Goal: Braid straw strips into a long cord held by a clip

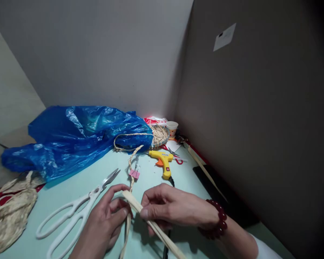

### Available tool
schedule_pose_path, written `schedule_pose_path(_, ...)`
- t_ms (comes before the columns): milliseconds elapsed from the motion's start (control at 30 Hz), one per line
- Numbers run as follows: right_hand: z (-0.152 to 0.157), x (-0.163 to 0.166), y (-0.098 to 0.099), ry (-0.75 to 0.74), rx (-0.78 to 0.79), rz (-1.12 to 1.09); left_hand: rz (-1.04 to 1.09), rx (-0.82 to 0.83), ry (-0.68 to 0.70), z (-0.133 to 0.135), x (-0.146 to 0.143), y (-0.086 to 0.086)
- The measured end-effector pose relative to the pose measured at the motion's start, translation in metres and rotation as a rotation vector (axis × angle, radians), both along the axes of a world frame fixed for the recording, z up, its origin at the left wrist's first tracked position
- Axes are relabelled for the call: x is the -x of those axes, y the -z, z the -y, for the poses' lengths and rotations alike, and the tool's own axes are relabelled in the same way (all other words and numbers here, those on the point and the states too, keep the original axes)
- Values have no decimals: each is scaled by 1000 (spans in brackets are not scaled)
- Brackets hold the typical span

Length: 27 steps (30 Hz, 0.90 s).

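My left hand (108,219) and my right hand (172,208) meet low in the middle of the head view, both pinched on pale dried-leaf strips (140,212). The strips join a thin braided cord (131,169) that runs away across the pale green table (91,180). A pink binder clip (134,173) is clamped on that braid just beyond my fingers. One flat strip slants down to the right under my right thumb. My right wrist wears a dark red bead bracelet (217,219). White-handled scissors (75,210) lie just left of my left hand.
A yellow glue gun (163,162) lies beyond my hands. A crumpled blue plastic bag (75,138) fills the far left. A woven coil (159,135), a paper cup (172,127) and red-handled scissors (178,160) sit in the far corner. Loose husk (8,216) piles at left. A brown board (259,108) walls the right.
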State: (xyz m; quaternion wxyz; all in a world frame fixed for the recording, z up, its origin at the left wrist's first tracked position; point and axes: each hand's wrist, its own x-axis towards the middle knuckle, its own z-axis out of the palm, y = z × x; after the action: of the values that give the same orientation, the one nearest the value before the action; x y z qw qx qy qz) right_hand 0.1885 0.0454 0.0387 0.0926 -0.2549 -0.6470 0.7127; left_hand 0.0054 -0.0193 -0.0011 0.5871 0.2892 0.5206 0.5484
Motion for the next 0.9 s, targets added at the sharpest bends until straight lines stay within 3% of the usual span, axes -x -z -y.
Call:
schedule_pose_path(267, 0, 6, 4, -72, 134, 14, -83, 137, 58, 4, -2, -4)
schedule_pose_path(567, 7, 4, 1, -43, -302, 292, -226, 98, 104, 7, -2, -15)
schedule_pose_path(767, 9, 3, -5, -143, -355, 265, -249, 94, 169, 4, 2, -10)
schedule_pose_path(900, 10, 8, -1, 67, -512, 283, -314, 89, 199, 2, 7, -5)
